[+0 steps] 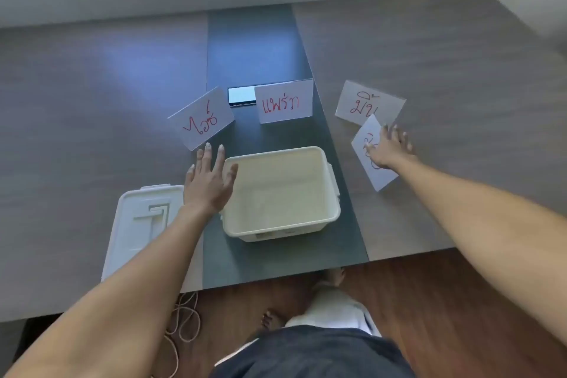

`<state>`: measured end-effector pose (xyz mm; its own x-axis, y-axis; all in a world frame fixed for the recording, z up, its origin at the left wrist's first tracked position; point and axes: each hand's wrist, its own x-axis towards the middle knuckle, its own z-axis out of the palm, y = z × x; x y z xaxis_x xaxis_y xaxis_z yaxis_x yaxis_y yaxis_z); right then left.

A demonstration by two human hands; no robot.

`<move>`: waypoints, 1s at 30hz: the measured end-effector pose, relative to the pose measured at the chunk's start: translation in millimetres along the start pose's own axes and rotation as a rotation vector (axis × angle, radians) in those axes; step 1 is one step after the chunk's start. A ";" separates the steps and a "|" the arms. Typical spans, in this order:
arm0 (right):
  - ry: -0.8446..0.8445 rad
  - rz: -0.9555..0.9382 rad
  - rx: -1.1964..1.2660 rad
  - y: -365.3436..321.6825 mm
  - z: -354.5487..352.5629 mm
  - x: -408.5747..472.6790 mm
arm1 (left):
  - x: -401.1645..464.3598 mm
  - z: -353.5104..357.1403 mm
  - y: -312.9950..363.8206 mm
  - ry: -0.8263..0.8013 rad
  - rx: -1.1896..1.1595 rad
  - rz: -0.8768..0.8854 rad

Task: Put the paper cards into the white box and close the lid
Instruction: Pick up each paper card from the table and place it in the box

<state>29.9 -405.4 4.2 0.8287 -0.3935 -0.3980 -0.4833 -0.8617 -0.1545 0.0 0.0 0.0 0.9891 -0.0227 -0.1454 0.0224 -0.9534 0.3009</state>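
White red-lettered card [372,153] lies under the spread, unclenched right grip [389,149], long axis running toward the person

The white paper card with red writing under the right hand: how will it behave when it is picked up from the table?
The white paper card with red writing lies flat, so probably thin, light and hard to pinch; the right hand may need to slide it. It may flex if gripped at one edge.

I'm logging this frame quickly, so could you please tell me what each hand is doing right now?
Left hand: open, fingers spread, beside the white box, holding nothing.
Right hand: open, flat over the nearest paper card, not gripping it.
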 end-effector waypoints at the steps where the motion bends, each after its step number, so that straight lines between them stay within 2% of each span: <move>1: 0.009 0.005 0.001 1.3 1.6 -1.5 | -2.7 2.0 -1.4 -0.003 0.011 0.004; 10: 0.057 0.013 0.119 3.6 8.5 -9.9 | -24.8 23.3 -11.6 0.007 -0.007 0.058; 15: 0.084 0.003 0.105 2.1 7.5 -16.0 | -25.5 28.3 -10.0 0.014 -0.040 0.066; 24: 0.235 -0.105 0.182 -11.5 17.5 -32.0 | -17.5 30.8 -2.5 0.003 -0.083 0.066; 30: 0.338 -0.223 0.248 -32.9 -6.0 -35.2 | -16.9 25.2 -4.4 0.009 -0.071 0.089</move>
<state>18.3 -365.1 28.7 0.9453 -0.3254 -0.0207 -0.3022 -0.8504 -0.4308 -20.5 -3.0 -22.6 0.9889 -0.1034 -0.1071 -0.0557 -0.9242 0.3779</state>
